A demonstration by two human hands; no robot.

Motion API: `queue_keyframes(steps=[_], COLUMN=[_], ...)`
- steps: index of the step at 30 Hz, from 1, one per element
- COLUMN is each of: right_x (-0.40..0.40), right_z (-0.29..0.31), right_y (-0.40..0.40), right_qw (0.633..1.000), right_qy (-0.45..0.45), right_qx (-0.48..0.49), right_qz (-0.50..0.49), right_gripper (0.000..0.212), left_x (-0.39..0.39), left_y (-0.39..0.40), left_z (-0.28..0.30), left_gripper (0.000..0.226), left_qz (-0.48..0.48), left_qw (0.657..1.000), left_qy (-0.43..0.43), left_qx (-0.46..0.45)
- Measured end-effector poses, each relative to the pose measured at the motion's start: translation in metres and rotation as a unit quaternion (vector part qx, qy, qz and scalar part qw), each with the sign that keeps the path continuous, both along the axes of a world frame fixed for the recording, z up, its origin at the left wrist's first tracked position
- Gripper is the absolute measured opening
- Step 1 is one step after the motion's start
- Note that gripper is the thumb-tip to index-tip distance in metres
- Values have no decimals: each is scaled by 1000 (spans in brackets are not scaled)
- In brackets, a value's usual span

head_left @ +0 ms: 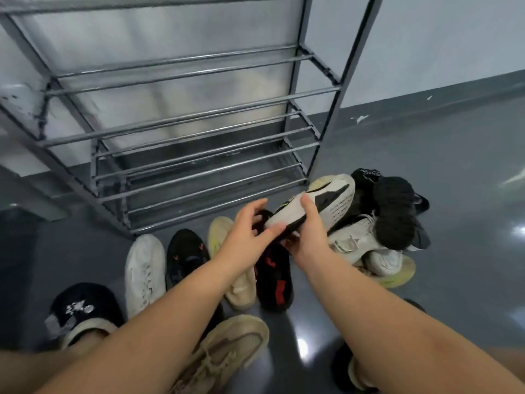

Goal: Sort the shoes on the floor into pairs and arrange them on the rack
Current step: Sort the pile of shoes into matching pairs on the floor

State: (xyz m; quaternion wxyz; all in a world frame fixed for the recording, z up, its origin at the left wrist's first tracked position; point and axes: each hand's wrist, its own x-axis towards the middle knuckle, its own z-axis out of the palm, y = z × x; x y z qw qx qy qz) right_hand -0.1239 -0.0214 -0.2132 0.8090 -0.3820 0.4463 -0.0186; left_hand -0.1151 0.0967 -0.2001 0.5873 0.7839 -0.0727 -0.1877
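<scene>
A grey metal rack (181, 115), its barred shelves bare, stands against the pale wall on a glossy grey floor (454, 194). A heap of shoes (380, 223), black and off-white, lies on the floor just beside the rack's front right leg. Before the rack, a row of single shoes rests on the floor: a white sneaker (145, 273), a black sneaker with orange marks (186, 257), a beige sneaker with a yellow-green sole (227, 268) and a black shoe with red marks (274, 275). A tan knit sneaker (224, 351) lies nearer the viewer, partly under the left forearm. Both bare arms reach forward. The right hand (308, 231) grips a white-and-black shoe (321, 207), turned sole-up above the row and the heap, thumb on the sole and fingers closed beneath. The left hand (245, 237) touches the same shoe's near end, thumb laid on the sole; its fingers are half curled, and whether they clasp the shoe cannot be told.
</scene>
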Motion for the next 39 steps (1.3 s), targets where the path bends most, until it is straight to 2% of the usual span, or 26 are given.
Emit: queue_keyframes(steps=[1, 3, 4, 6, 7, 9, 12, 15, 18, 22, 32, 35, 39], right_x=[-6, -14, -17, -25, -28, -34, -46, -60, -70, -83, -87, -86, -81], right_z=[5, 7, 7, 10, 11, 10, 13, 9, -4, -21, -45, -48, -64], right_y=[8, 20, 25, 34, 37, 35, 26, 21, 25, 33, 30, 26, 2], right_qw=[999, 996, 993, 981, 976, 974, 972, 960, 955, 950, 941, 930, 962], right_qy=[2, -6, -8, 0, 5, 15, 5, 23, 53, 91, 122, 139, 127], right_qx=[20, 50, 54, 30, 16, -14, -27, -59, -61, -52, -55, -79, -77], right_qz=[29, 79, 108, 190, 217, 225, 233, 274, 284, 295, 311, 331, 229], right_gripper=[74, 61, 60, 61, 61, 55, 41, 31, 34, 42, 32, 36, 66], left_x=[-2, -5, -6, -8, -8, -11, -24, -41, -53, -59, -64, -63, -60], left_y=[8, 25, 33, 45, 49, 52, 56, 63, 71, 84, 80, 82, 97], left_z=[4, 4, 1, -3, -3, -5, -18, -37, -47, -60, -81, -86, -97], left_gripper=[46, 51, 54, 52, 48, 41, 38, 30, 24, 34, 29, 34, 49], left_qz=[43, 74, 61, 71, 94, 112, 76, 57, 33, 6, 11, -9, -121], left_qw=[993, 938, 911, 864, 848, 845, 862, 864, 858, 863, 872, 870, 862], left_qy=[109, 326, 390, 443, 446, 429, 417, 430, 454, 465, 461, 470, 486], left_qx=[-28, -88, -122, -229, -271, -300, -277, -255, -239, -196, -165, -148, -80])
